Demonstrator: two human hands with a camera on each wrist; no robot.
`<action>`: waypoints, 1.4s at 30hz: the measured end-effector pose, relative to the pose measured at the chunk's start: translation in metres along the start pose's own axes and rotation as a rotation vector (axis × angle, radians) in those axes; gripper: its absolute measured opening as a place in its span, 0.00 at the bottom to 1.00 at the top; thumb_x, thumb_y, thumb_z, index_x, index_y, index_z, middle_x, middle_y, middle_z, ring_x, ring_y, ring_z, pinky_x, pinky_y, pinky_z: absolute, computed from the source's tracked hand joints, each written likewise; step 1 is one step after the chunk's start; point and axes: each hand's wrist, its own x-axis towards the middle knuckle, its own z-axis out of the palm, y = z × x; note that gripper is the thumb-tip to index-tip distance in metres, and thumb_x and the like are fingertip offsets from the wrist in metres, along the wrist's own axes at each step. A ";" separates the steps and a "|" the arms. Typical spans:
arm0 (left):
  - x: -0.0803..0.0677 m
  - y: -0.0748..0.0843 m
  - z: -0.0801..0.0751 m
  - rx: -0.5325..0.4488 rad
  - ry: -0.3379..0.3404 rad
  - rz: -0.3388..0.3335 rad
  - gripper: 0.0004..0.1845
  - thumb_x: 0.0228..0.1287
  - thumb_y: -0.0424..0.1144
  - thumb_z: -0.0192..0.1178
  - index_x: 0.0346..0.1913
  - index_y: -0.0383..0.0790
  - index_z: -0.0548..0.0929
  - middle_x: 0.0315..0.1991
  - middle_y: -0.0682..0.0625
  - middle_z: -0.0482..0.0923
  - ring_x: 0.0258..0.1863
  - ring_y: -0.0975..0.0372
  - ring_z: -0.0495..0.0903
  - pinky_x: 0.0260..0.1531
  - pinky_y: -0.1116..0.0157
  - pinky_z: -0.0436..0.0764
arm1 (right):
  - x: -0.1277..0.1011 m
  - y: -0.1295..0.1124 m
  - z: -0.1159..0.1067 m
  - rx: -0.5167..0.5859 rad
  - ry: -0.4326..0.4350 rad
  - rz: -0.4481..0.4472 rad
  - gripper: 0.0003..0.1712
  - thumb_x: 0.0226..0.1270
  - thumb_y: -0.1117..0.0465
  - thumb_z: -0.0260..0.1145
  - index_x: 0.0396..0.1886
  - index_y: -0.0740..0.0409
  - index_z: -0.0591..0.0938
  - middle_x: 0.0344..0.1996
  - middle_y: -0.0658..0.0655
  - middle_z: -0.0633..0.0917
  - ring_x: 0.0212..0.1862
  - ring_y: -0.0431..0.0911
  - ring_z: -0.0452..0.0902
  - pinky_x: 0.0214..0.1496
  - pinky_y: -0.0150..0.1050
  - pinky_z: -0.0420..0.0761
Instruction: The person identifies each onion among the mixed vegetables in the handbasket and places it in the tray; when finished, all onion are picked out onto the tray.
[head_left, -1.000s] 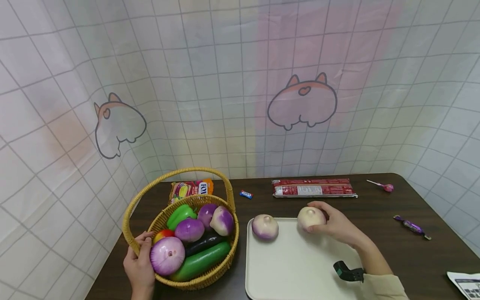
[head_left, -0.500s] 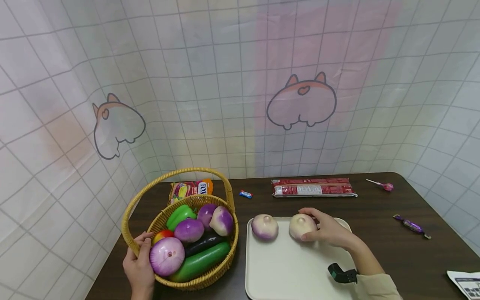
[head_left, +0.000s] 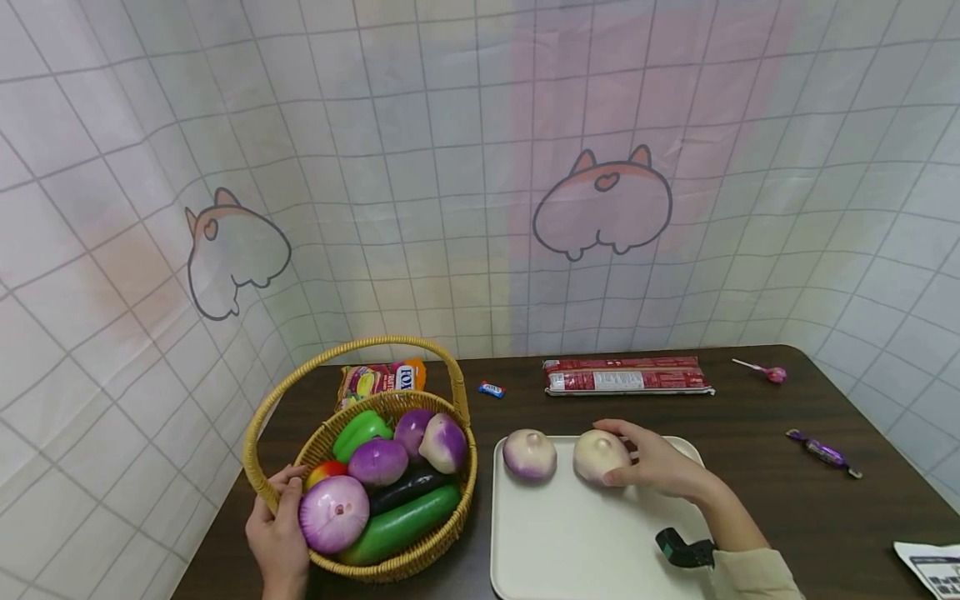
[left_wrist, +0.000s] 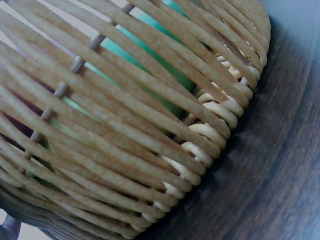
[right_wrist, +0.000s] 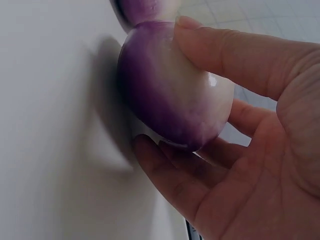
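Head view: right hand (head_left: 663, 463) grips a purple-white vegetable (head_left: 597, 457), shifted left, nearly paired with its twin (head_left: 530, 456) on the tray (head_left: 570, 542); lower left, left hand (head_left: 279, 533) holds the basket (head_left: 397, 568).

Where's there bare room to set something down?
Tray: near-left area, in front of the turnips. Table: patch between tray, red packet and purple-wrapped candy. Crowded: wicker basket, packed with vegetables; tray's far edge, with both turnips and the right hand.
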 end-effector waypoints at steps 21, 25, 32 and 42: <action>-0.001 0.000 0.001 0.010 0.011 -0.019 0.13 0.69 0.29 0.58 0.31 0.20 0.71 0.38 0.48 0.84 0.51 0.56 0.76 0.51 0.76 0.72 | 0.000 0.000 -0.001 0.033 -0.006 -0.014 0.45 0.57 0.58 0.75 0.69 0.68 0.65 0.60 0.68 0.74 0.55 0.60 0.74 0.50 0.44 0.80; -0.001 0.001 0.001 0.003 0.008 -0.014 0.13 0.69 0.29 0.58 0.31 0.20 0.71 0.38 0.49 0.84 0.51 0.56 0.75 0.51 0.75 0.72 | -0.001 -0.002 -0.002 0.049 -0.005 -0.023 0.45 0.56 0.58 0.75 0.69 0.69 0.64 0.60 0.69 0.74 0.55 0.61 0.75 0.50 0.45 0.81; 0.000 0.000 0.001 -0.018 -0.002 -0.001 0.13 0.68 0.28 0.57 0.31 0.19 0.71 0.38 0.49 0.85 0.51 0.57 0.76 0.51 0.75 0.72 | -0.004 -0.002 -0.006 0.042 0.014 -0.011 0.45 0.56 0.58 0.75 0.69 0.70 0.64 0.62 0.70 0.72 0.58 0.64 0.73 0.53 0.50 0.81; -0.001 0.000 0.001 -0.003 0.012 -0.011 0.13 0.69 0.29 0.58 0.30 0.20 0.72 0.38 0.49 0.85 0.50 0.56 0.76 0.51 0.75 0.73 | -0.009 -0.019 -0.015 -0.065 0.166 0.040 0.35 0.67 0.51 0.67 0.67 0.63 0.69 0.65 0.66 0.72 0.61 0.66 0.70 0.58 0.58 0.75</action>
